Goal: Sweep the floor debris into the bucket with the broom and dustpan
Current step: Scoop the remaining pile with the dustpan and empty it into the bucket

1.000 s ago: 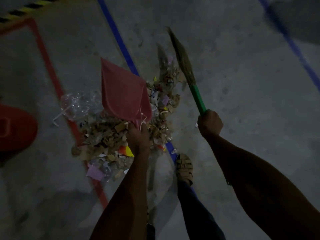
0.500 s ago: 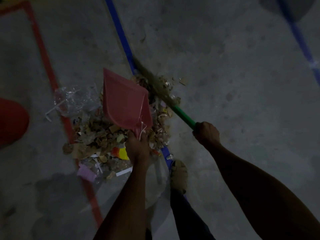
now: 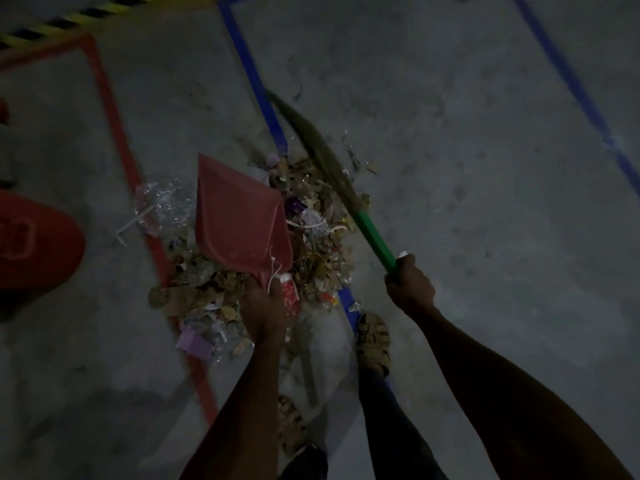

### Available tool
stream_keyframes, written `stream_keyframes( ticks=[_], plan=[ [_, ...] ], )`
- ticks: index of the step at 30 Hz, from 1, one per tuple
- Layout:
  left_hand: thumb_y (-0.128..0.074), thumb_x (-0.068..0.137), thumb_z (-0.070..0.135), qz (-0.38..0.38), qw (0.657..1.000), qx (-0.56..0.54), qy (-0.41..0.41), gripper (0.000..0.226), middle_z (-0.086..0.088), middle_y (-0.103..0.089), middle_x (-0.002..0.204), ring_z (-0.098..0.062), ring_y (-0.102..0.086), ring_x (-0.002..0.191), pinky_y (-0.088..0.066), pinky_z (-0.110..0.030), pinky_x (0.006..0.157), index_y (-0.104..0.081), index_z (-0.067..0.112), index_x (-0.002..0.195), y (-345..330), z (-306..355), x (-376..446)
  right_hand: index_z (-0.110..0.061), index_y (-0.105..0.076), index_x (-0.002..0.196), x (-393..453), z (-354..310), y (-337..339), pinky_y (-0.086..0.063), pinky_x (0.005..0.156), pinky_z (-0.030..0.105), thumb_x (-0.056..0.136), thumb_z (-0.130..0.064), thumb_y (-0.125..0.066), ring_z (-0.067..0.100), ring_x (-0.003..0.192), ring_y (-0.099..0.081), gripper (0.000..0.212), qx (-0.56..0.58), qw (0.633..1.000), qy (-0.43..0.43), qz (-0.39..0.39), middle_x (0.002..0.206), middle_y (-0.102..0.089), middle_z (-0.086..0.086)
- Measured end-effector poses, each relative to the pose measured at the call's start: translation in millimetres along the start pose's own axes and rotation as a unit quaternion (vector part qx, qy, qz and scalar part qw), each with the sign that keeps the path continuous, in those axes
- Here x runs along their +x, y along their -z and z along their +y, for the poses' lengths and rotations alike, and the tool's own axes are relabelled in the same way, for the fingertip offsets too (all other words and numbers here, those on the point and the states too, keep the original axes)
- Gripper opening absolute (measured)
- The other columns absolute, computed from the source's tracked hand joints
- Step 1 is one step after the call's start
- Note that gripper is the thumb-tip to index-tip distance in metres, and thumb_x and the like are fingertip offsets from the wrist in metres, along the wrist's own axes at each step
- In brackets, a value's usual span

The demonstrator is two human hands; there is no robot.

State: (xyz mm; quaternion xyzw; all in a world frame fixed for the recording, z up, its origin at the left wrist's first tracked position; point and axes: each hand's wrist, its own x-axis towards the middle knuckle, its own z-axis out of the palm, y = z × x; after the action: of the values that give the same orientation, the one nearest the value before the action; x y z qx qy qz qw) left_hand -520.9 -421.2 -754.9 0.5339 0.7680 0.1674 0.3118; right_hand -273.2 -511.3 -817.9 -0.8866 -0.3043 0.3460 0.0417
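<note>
My left hand (image 3: pixel 265 311) grips the handle of a red dustpan (image 3: pixel 239 223), whose pan lies over a pile of debris (image 3: pixel 311 244) of dry leaves, paper scraps and plastic on the grey floor. My right hand (image 3: pixel 410 289) holds the green handle of a broom (image 3: pixel 375 242). Its brown bristles (image 3: pixel 311 140) stretch up and left along the far right edge of the pile. A red bucket (image 3: pixel 38 251) shows partly at the left edge.
A crumpled clear plastic wrapper (image 3: pixel 164 204) lies left of the dustpan on a red floor line (image 3: pixel 114 133). Blue floor lines (image 3: pixel 256 81) cross the floor, and yellow-black tape (image 3: pixel 69 19) runs at the top left. My sandalled feet (image 3: pixel 374 337) stand just below the pile.
The broom swept from upright down across the far side of the pile, then drew back right. The dustpan stayed over the pile in my left hand.
</note>
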Motion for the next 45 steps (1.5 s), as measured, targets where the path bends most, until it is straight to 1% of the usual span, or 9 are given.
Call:
stream_keyframes(
  ticks=[11, 13, 16, 21, 25, 27, 33, 41, 45],
  plan=[
    [-0.067, 0.091, 0.018, -0.024, 0.999, 0.008, -0.033, 0.033, -0.025, -0.068, 0.105, -0.040, -0.065, 0.093, -0.045, -0.034, 0.073, -0.060, -0.004, 0.115, 26.1, -72.9, -33.5, -0.014, -0.039, 0.108, -36.8, 24.4, -19.5, -0.061, 0.062, 0.043, 0.090, -0.018, -0.062, 0.032, 0.077, -0.069, 0.030, 0.045, 0.988, -0.143, -0.044, 0.099, -0.060, 0.013],
    [-0.066, 0.092, 0.019, -0.036, 0.999, 0.011, -0.010, 0.032, -0.025, -0.068, 0.102, -0.040, -0.064, 0.091, -0.039, -0.031, 0.070, -0.061, -0.005, 0.112, 35.1, -87.8, -42.7, -0.015, -0.042, 0.108, -57.1, 28.3, -35.0, -0.058, 0.052, 0.035, 0.090, -0.019, -0.064, 0.027, 0.073, -0.068, 0.028, 0.051, 0.987, -0.134, -0.078, 0.096, -0.060, 0.011],
    [-0.066, 0.091, 0.020, -0.058, 0.998, -0.012, 0.000, 0.031, -0.023, -0.069, 0.101, -0.039, -0.065, 0.091, -0.046, -0.034, 0.072, -0.062, -0.006, 0.109, 50.0, -117.3, -52.0, -0.019, -0.044, 0.105, -89.2, 31.5, -63.4, -0.060, 0.072, 0.045, 0.089, -0.027, -0.066, 0.027, 0.083, -0.065, 0.029, 0.100, 0.985, -0.111, -0.089, 0.098, -0.059, 0.008],
    [-0.067, 0.092, 0.021, -0.059, 0.997, -0.035, 0.019, 0.028, -0.015, -0.066, 0.092, -0.033, -0.063, 0.088, -0.038, -0.027, 0.069, -0.061, -0.004, 0.101, 91.9, -159.3, -74.9, -0.019, -0.048, 0.104, -148.9, 28.6, -107.3, -0.058, 0.076, 0.051, 0.093, -0.060, -0.054, 0.032, 0.080, -0.065, 0.043, 0.172, 0.981, -0.090, 0.005, 0.092, -0.062, 0.008],
    [-0.068, 0.090, 0.019, -0.049, 0.997, -0.052, 0.023, 0.025, -0.015, -0.067, 0.093, -0.032, -0.064, 0.087, -0.049, -0.035, 0.073, -0.061, -0.003, 0.099, 122.1, -198.6, -93.2, -0.008, -0.052, 0.133, -189.6, 18.1, -127.1, -0.057, 0.054, 0.038, 0.101, -0.047, -0.048, 0.033, 0.063, -0.068, 0.050, 0.196, 0.978, -0.065, 0.041, 0.095, -0.069, 0.016],
    [-0.071, 0.086, 0.020, -0.055, 0.996, -0.051, 0.041, 0.025, -0.016, -0.068, 0.088, -0.034, -0.067, 0.077, -0.057, -0.046, 0.069, -0.059, 0.002, 0.098, 132.3, -221.6, -105.3, -0.007, -0.052, 0.136, -209.7, 18.7, -134.7, -0.061, 0.063, 0.043, 0.101, -0.048, -0.047, 0.035, 0.070, -0.069, 0.054, 0.168, 0.983, -0.039, 0.055, 0.100, -0.070, 0.019],
    [-0.081, 0.074, 0.020, -0.100, 0.988, -0.054, 0.104, 0.037, -0.013, -0.069, 0.088, -0.036, -0.070, 0.073, -0.060, -0.051, 0.063, -0.057, 0.010, 0.101, 158.8, -276.0, -144.2, -0.006, -0.059, 0.122, -266.8, 26.4, -155.1, -0.059, 0.072, 0.042, 0.103, -0.041, -0.048, 0.035, 0.072, -0.068, 0.042, 0.094, 0.994, 0.019, 0.058, 0.089, -0.069, 0.019],
    [-0.091, 0.066, 0.025, -0.135, 0.982, -0.088, 0.101, 0.037, -0.001, -0.061, 0.067, -0.005, -0.057, 0.048, -0.045, -0.018, 0.047, -0.065, 0.005, 0.082, 188.9, -363.3, -201.6, -0.015, -0.059, 0.100, -324.1, 56.6, -208.8, -0.059, 0.063, 0.049, 0.099, -0.050, -0.044, 0.035, 0.065, -0.066, 0.038, 0.065, 0.993, 0.063, 0.070, 0.078, -0.067, 0.014],
    [-0.092, 0.060, 0.030, -0.139, 0.971, -0.115, 0.158, 0.039, -0.009, -0.059, 0.053, -0.020, -0.053, 0.038, -0.048, -0.038, 0.040, -0.063, 0.006, 0.069, 203.6, -414.9, -216.9, -0.011, -0.060, 0.107, -351.4, 55.1, -246.0, -0.060, 0.062, 0.048, 0.103, -0.044, -0.044, 0.034, 0.064, -0.065, 0.037, 0.087, 0.991, 0.079, 0.068, 0.078, -0.065, 0.014]
  ],
)
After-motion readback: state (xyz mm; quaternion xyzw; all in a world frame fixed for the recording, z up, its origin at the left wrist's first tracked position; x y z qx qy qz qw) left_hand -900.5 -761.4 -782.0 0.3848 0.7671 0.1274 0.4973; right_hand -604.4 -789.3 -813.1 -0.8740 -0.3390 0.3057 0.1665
